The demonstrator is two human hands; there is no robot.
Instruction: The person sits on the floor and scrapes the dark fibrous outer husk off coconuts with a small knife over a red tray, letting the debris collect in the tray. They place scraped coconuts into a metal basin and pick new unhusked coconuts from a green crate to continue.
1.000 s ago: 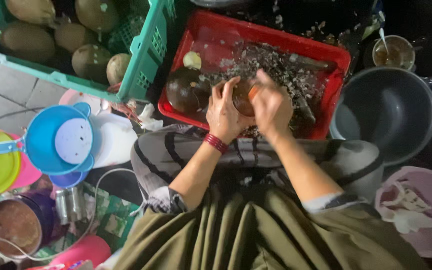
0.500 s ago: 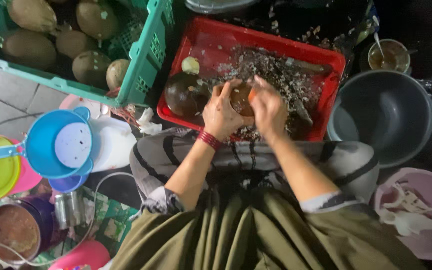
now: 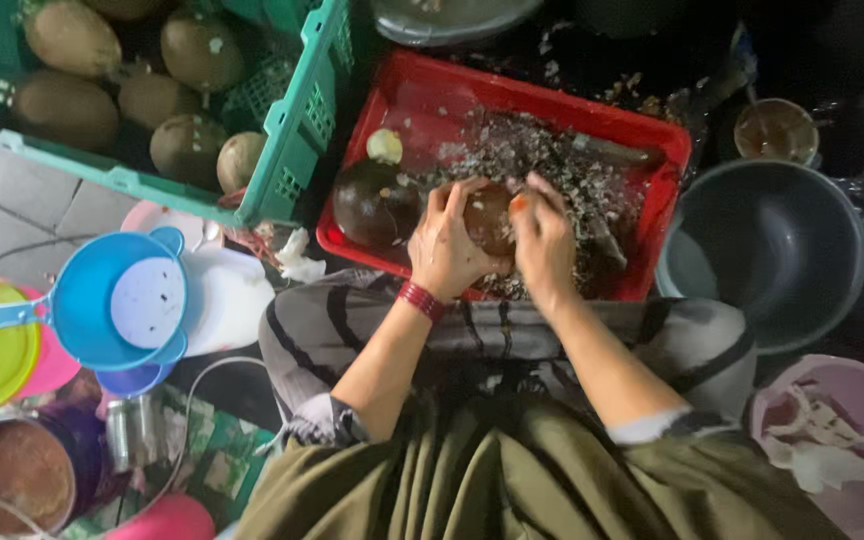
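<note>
Over a red tray [image 3: 432,95] full of shell scraps, my left hand [image 3: 449,245] cups a brown coconut [image 3: 488,213]. A red band circles that wrist. My right hand [image 3: 542,240] presses on the coconut's right side, apparently with a small orange-tipped tool that is mostly hidden by the fingers. A second dark round coconut [image 3: 376,204] lies in the tray just left of my left hand, with a small pale piece [image 3: 385,146] behind it.
A green crate [image 3: 297,130] of husked coconuts stands at the upper left. A grey bowl [image 3: 767,250] sits right of the tray, a pink bowl [image 3: 832,450] with white pieces below it. Blue, yellow and pink plastic dishes [image 3: 117,300] lie at the left.
Both hands stay on the coconut; my right hand has shifted slightly along its side. The view has drifted a little.
</note>
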